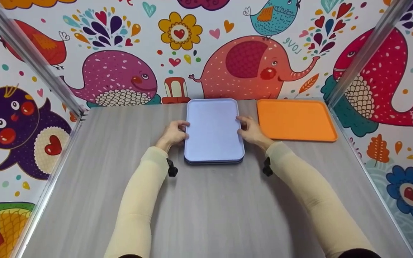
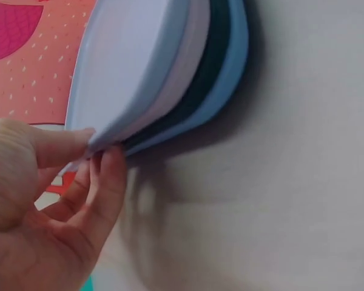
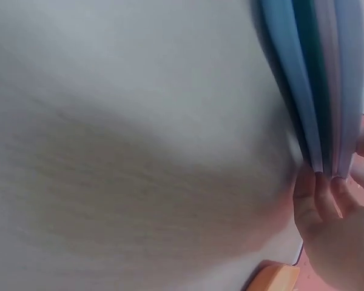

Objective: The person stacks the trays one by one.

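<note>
A stack of rectangular trays stands at the back middle of the table, with a pale lavender tray (image 1: 213, 130) on top. In the wrist views, a pinkish tray (image 2: 185, 76), a dark green tray (image 2: 213, 57) and a blue tray (image 3: 288, 57) show beneath it. My left hand (image 1: 175, 133) pinches the left rim, thumb on the top tray (image 2: 130, 54) and fingers below its edge. On the opposite side my right hand (image 1: 252, 130) grips the stack's edge, its fingertips against the sides of several trays and the thumb by the top rim.
An orange tray (image 1: 296, 120) lies at the back right, close to my right hand. The grey table (image 1: 206, 208) meets a printed wall (image 1: 120, 79) behind the stack. Metal posts (image 1: 364, 53) rise at the back corners.
</note>
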`<state>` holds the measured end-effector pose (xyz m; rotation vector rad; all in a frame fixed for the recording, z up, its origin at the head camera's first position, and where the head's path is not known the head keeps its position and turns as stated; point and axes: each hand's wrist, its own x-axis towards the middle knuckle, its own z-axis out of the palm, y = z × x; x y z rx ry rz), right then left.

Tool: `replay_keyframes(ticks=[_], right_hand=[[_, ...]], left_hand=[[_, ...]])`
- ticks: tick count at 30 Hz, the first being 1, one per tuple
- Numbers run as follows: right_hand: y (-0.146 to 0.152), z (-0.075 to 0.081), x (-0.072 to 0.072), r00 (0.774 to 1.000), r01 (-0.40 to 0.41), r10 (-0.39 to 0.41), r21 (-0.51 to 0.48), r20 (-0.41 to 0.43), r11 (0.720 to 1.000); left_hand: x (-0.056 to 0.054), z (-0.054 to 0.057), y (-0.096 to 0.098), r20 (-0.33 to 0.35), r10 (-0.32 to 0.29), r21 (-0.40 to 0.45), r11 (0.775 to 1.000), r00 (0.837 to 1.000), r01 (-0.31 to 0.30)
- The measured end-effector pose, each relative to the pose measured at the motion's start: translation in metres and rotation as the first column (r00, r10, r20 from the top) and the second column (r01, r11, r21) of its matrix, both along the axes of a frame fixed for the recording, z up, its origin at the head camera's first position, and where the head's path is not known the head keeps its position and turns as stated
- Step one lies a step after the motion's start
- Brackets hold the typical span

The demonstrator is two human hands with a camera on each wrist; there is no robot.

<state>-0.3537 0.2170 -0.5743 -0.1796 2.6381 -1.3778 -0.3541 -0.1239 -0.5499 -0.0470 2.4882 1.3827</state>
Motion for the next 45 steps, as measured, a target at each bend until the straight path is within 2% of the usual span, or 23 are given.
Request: replay_keyframes(ticks=[10,15,22,28,34,36,37,38,39,41,43,44,45], right_hand=[[0.005,0.002,0.004,0.999,-0.011,0.012,-0.034,0.030,0.999],[0.011,0.008,0.006,0.997,0.009,-0.005,-0.056,0.078,0.998],[0.021,0.016,0.005,0.993,0.053,-0.047,-0.055,0.105,0.997],[0.040,0.023,0.000,0.997,0.048,-0.048,-0.001,0.053,0.999],[0.062,0.038,-0.001,0.989,0.104,-0.106,0.018,0.102,0.994],[0.070,0.042,0.000,0.987,0.122,-0.121,0.004,0.103,0.993],[0.074,0.044,0.000,0.986,0.132,-0.130,-0.007,0.104,0.991],[0.078,0.045,0.000,0.985,0.140,-0.138,-0.021,0.102,0.990],[0.083,0.047,0.001,0.984,0.151,-0.146,-0.041,0.100,0.988],[0.091,0.049,0.000,0.983,0.164,-0.158,-0.072,0.089,0.984],[0.099,0.052,0.001,0.978,0.188,-0.178,-0.091,0.104,0.978],[0.104,0.053,0.001,0.976,0.197,-0.186,-0.096,0.112,0.976],[0.108,0.055,0.002,0.973,0.208,-0.196,-0.094,0.120,0.974]], left_hand=[[0.001,0.010,0.007,-0.069,-0.051,-0.190,0.981,0.996,0.037],[0.001,0.016,0.012,-0.039,-0.042,-0.219,0.975,0.998,0.033],[0.002,0.028,0.016,-0.099,-0.019,-0.257,0.966,0.995,-0.007],[0.002,0.041,0.034,-0.142,-0.033,-0.288,0.958,0.989,-0.010],[-0.002,0.052,0.062,-0.192,-0.099,-0.323,0.946,0.976,0.033],[-0.036,0.017,0.067,-0.237,-0.129,-0.293,0.954,0.963,0.056],[-0.036,0.018,0.072,-0.246,-0.142,-0.296,0.953,0.959,0.065],[-0.045,0.012,0.076,-0.246,-0.158,-0.295,0.952,0.956,0.081],[-0.061,-0.004,0.080,-0.257,-0.171,-0.287,0.953,0.951,0.093],[-0.079,-0.022,0.088,-0.246,-0.188,-0.275,0.954,0.951,0.118],[-0.069,-0.007,0.101,-0.214,-0.187,-0.292,0.949,0.959,0.120],[-0.080,-0.019,0.106,-0.213,-0.186,-0.281,0.952,0.959,0.122],[-0.084,-0.024,0.111,-0.222,-0.183,-0.272,0.955,0.958,0.119]])
